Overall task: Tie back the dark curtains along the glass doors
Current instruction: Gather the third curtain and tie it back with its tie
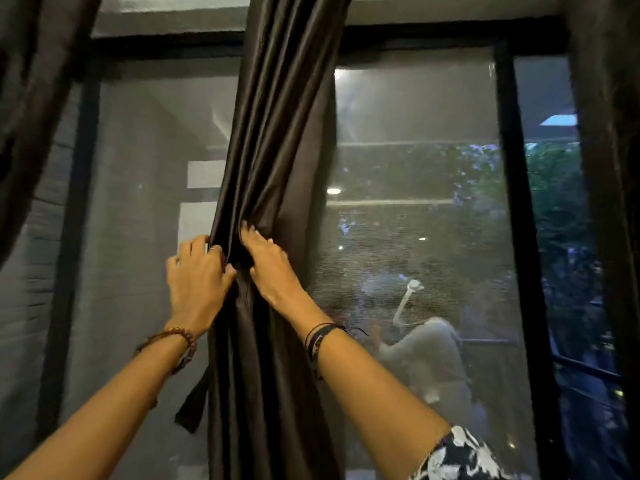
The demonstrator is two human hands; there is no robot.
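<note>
Both hands, left hand (197,278) and right hand (268,263), clutch the gathered dark curtain (273,140); we should cinch the dangling tie strap (192,405) snugly around the bunched folds.

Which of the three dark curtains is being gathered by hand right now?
The middle curtain: the left hand and right hand both grip its folds. The left-edge curtain and right-edge curtain hang untouched.

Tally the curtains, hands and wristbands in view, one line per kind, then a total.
Dark curtains: 3, the gathered middle curtain, left curtain, right curtain
Hands: 2, left hand, right hand
Wrists with bands: 2, beaded bracelet, dark cords
Total: 7
</note>
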